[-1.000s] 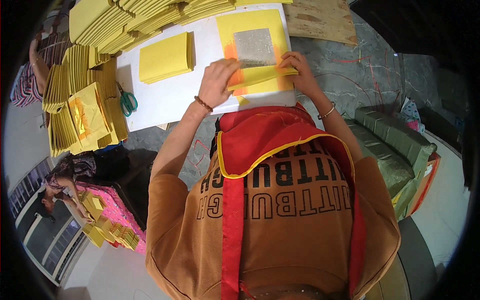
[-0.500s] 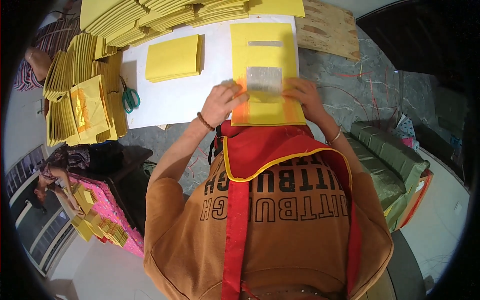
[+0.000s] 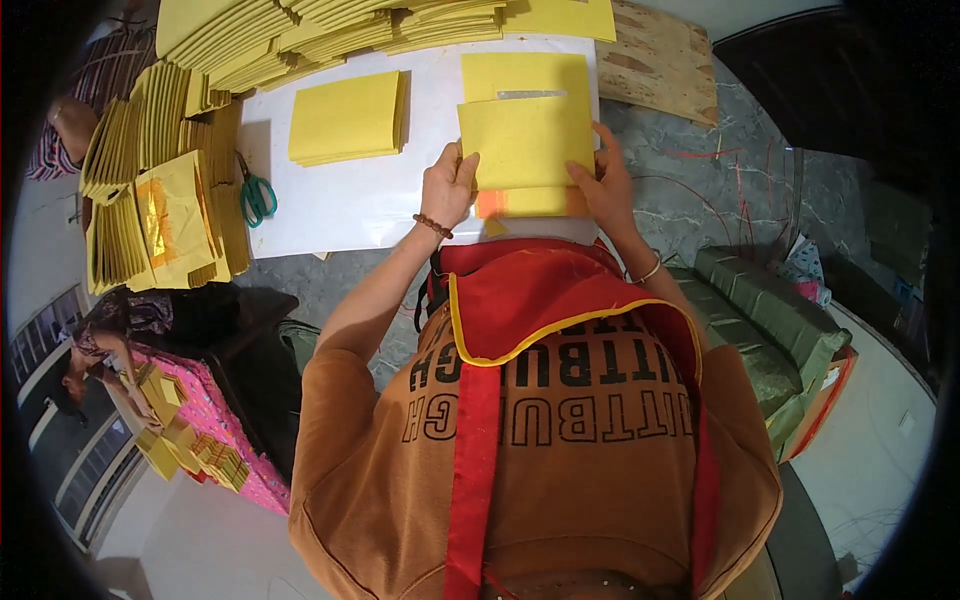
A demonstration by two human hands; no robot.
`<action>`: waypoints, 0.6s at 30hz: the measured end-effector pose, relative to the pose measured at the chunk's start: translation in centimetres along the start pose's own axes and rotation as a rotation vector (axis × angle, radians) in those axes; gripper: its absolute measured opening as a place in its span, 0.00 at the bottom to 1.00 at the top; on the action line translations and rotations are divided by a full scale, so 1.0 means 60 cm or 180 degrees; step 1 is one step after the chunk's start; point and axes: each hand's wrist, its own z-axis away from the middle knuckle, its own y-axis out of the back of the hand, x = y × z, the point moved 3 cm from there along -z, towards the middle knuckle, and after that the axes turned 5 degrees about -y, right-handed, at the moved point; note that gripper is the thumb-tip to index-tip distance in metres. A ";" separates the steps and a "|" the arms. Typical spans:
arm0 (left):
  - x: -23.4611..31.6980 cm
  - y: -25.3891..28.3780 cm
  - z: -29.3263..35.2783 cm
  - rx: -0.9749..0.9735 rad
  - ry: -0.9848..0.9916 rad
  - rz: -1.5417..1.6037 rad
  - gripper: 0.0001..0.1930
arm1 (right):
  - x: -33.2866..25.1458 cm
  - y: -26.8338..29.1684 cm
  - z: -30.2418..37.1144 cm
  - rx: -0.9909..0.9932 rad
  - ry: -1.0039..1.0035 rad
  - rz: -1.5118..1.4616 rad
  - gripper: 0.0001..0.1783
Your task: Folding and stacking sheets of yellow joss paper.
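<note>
Over the white bench (image 3: 350,200), left hand (image 3: 449,188) and right hand (image 3: 606,188) clamp fingers on folded yellow paper (image 3: 527,145), one at each side.

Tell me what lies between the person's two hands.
In the head view, folded yellow paper lies between the left hand and right hand, which hold its sides.

- you're in a brown sweatshirt (image 3: 580,490), sleeves (image 3: 335,400) stopping around the elbows
- dark lettering (image 3: 549,416) in rows across your chest, outline-only nearest your neck, solid closer to the apron
- the apron (image 3: 560,290) is bright red with yellow trim (image 3: 455,310), plus your red straps (image 3: 473,470) running down over the shirt
- your left hand (image 3: 448,188) is bare, brown beaded bracelet (image 3: 433,226) at the wrist
- right hand (image 3: 607,188) also bare, and you've got a thin pale bangle (image 3: 648,270) there
</note>
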 end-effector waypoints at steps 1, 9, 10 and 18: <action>0.000 -0.002 -0.004 0.0095 -0.0043 0.0326 0.13 | 0.002 -0.001 0.000 0.0076 0.0055 0.0071 0.18; 0.029 0.003 0.005 -0.0010 -0.0022 -0.0036 0.23 | 0.020 -0.001 0.002 -0.0007 0.0365 0.0020 0.10; 0.032 0.003 0.003 0.0007 -0.0054 -0.0140 0.22 | 0.021 -0.003 -0.001 -0.0074 0.0339 -0.0134 0.09; 0.056 0.002 -0.004 -0.0172 -0.0227 -0.1190 0.15 | -0.003 -0.004 0.007 0.0393 0.0895 0.1199 0.10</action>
